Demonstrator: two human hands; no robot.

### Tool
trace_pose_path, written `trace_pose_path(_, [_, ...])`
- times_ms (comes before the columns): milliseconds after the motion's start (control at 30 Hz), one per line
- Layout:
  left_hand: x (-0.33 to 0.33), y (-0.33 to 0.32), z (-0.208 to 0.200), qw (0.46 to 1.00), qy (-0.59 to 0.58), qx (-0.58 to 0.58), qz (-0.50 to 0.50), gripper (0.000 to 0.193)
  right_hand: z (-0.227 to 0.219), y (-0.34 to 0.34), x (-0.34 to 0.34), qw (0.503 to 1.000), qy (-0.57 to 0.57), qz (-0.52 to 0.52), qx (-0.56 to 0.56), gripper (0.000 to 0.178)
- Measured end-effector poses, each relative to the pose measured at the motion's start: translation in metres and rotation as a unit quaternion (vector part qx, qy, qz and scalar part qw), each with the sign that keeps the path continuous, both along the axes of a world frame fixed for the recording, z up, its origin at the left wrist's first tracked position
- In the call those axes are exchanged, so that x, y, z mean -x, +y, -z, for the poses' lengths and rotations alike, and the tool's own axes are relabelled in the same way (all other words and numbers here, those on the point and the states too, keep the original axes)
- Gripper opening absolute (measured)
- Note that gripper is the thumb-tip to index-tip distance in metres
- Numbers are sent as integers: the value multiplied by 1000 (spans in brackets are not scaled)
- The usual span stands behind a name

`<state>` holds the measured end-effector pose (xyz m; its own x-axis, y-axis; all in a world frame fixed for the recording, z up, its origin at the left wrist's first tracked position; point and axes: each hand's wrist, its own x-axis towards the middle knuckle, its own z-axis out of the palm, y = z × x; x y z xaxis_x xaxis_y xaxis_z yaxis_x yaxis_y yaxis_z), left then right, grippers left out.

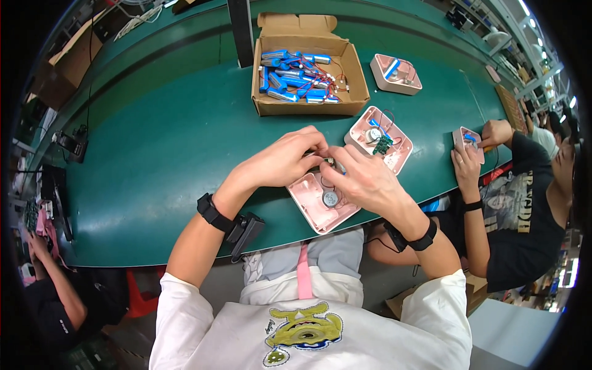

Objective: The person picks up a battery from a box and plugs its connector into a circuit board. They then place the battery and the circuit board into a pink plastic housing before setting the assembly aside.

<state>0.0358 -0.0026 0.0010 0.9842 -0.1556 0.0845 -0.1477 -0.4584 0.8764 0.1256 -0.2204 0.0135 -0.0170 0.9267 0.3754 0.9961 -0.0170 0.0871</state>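
We see a smooth, glossy pink plastic casing [314, 209] with a shiny metal disc [330, 198] inside, lying on a matt green belt surface [166, 154]. Behind it, a rough brown cardboard box [308, 103] holds glossy blue wrapped battery packs [290, 77].

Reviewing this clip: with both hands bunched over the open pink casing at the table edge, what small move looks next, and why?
Probably lowering the small part pinched between the left hand and right hand into the pink casing. Both sets of fingertips meet just above its open shell, where a round component already sits; what the part is stays hidden.
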Motion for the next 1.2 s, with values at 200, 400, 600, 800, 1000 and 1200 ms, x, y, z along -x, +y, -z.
trace_pose_path(200, [28, 6, 25, 970, 12, 244, -10, 44, 6, -7, -1, 1000, -5, 14, 1, 33])
trace_pose_path(400, [34, 2, 28, 992, -5, 119, -39, 56, 1, -5, 9, 999, -50, 15, -8, 24])
trace_pose_path(600, [32, -1, 27, 991, -28, 118, -55, 55, 5, -4, 10, 999, -27, 29, 20, 27])
trace_pose_path(800, [32, 2, 29, 991, -24, 121, -47, 58, 5, -2, 13, 998, -22, 40, 40, 25])
trace_pose_path(1000, [33, 1, 27, 993, -20, 110, -44, 59, 6, -7, 16, 997, 8, 58, 47, 20])
trace_pose_path(1200, [38, 3, 16, 993, -24, 105, -44, 56, -6, -8, 26, 995, 32, 85, 46, 20])
